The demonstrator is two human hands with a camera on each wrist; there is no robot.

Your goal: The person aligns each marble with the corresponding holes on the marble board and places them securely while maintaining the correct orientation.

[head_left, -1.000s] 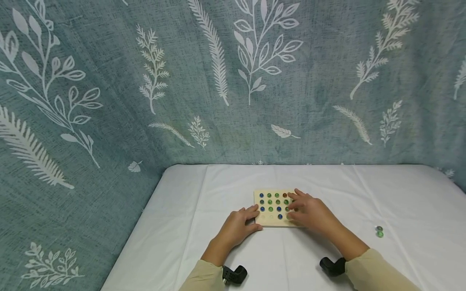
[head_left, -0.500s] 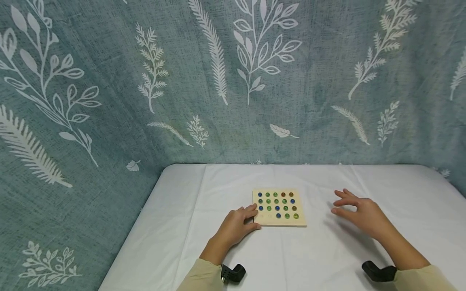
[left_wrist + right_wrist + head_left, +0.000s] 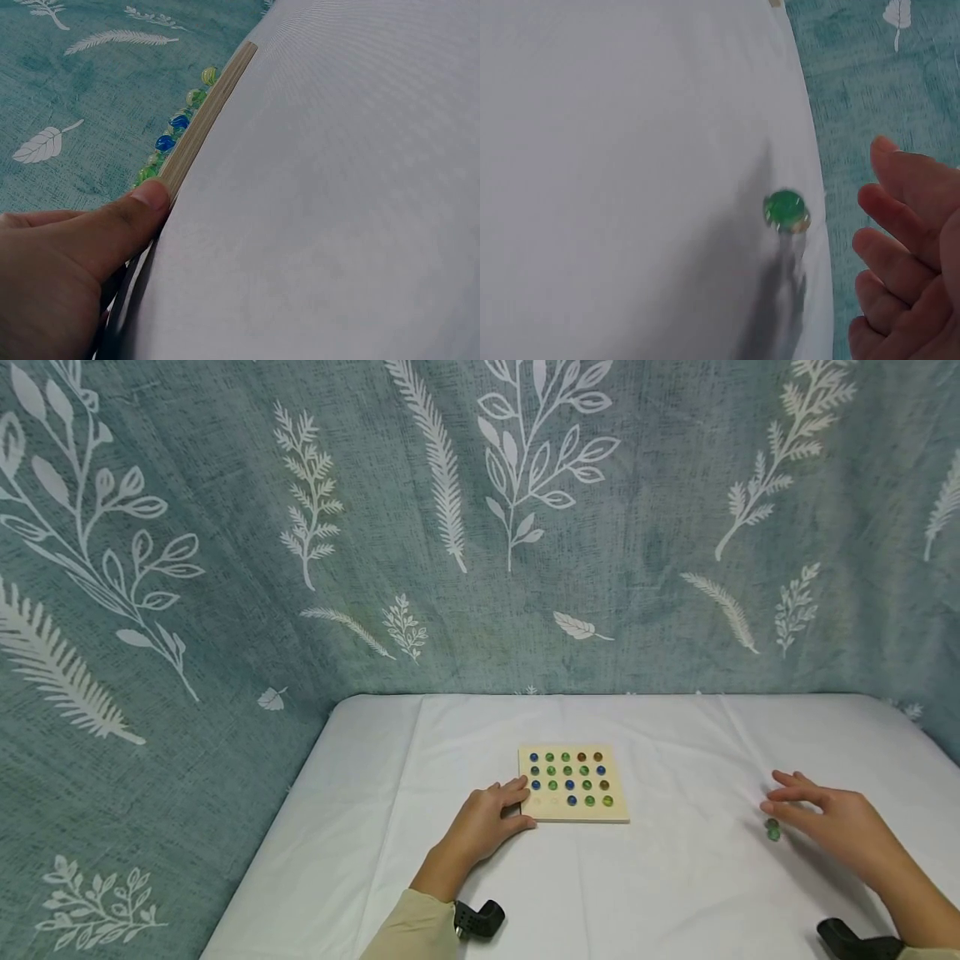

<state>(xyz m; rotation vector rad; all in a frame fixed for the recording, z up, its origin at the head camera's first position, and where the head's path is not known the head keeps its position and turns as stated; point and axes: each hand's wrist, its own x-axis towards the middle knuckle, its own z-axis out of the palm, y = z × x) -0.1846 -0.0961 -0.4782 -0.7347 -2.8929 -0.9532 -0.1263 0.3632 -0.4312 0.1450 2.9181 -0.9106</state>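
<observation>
A pale wooden board with rows of glass marbles in blue, green and brown lies flat on the white cloth. Two bare hollows show at its front left. My left hand holds the board's left end, fingers at the side and thumb at the front corner. In the left wrist view the thumb presses against the board's edge. Over at the right, my right hand hovers with bent, spread fingers and nothing between them. Just beside its fingertips two loose marbles lie together; a green marble shows in the right wrist view.
A white cloth covers the table. Behind and to the left hangs a teal curtain with white leaf prints. Black wrist devices sit at both wrists.
My right hand has left the board and moved right across the cloth to the two loose marbles. The left hand has stayed at the board's left end.
</observation>
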